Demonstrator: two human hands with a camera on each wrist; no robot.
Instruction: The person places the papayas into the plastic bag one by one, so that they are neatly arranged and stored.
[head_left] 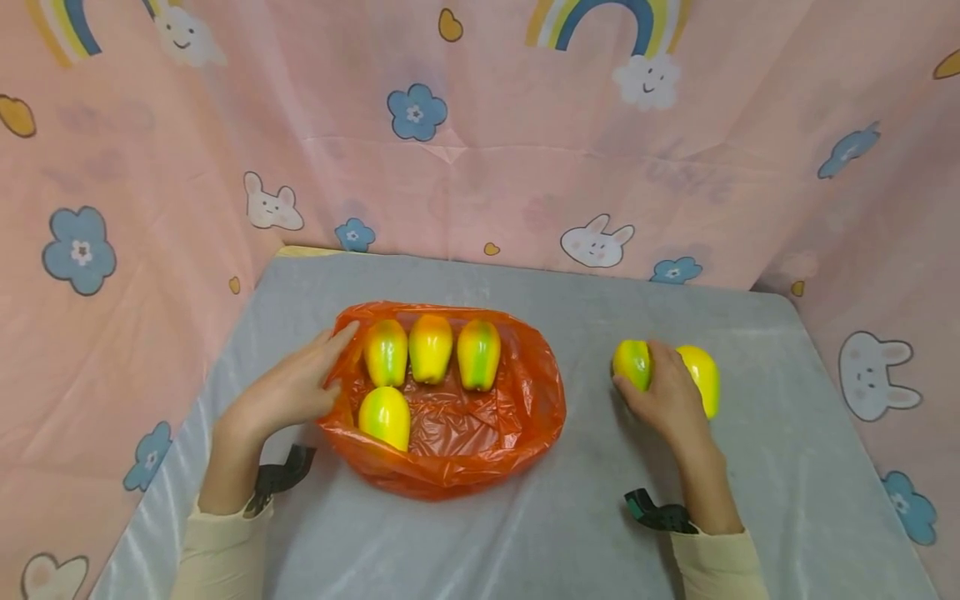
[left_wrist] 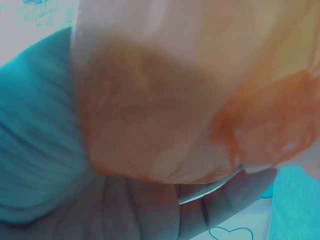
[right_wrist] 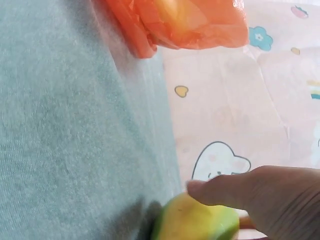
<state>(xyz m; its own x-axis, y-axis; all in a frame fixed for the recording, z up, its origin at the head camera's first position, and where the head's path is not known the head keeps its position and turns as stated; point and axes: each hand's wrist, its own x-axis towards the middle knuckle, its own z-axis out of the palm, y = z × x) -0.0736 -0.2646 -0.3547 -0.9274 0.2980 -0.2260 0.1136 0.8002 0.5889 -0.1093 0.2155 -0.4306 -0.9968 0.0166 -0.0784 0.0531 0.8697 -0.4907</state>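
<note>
A red plastic bag (head_left: pixel 525 433) lies wide-mouthed on the table. Inside it are three papayas in a row, the middle one (head_left: pixel 431 350) among them, and another papaya (head_left: pixel 384 417) near the left front. My left hand (head_left: pixel 288 387) touches the bag's left rim with fingers extended; in the left wrist view the bag film (left_wrist: pixel 150 110) covers much of the palm. On the right, my right hand (head_left: pixel 671 396) grips a yellow-green papaya (head_left: pixel 632 363) between thumb and fingers. Another yellow papaya (head_left: pixel 702 379) sits just beyond that hand, partly hidden by it.
The table (head_left: pixel 585 533) has a grey cloth cover. Pink patterned curtain (head_left: pixel 480 192) hangs along its back and both sides. Dark wrist mounts (head_left: pixel 660 512) sit on both forearms beside cream sleeves (head_left: pixel 716 567).
</note>
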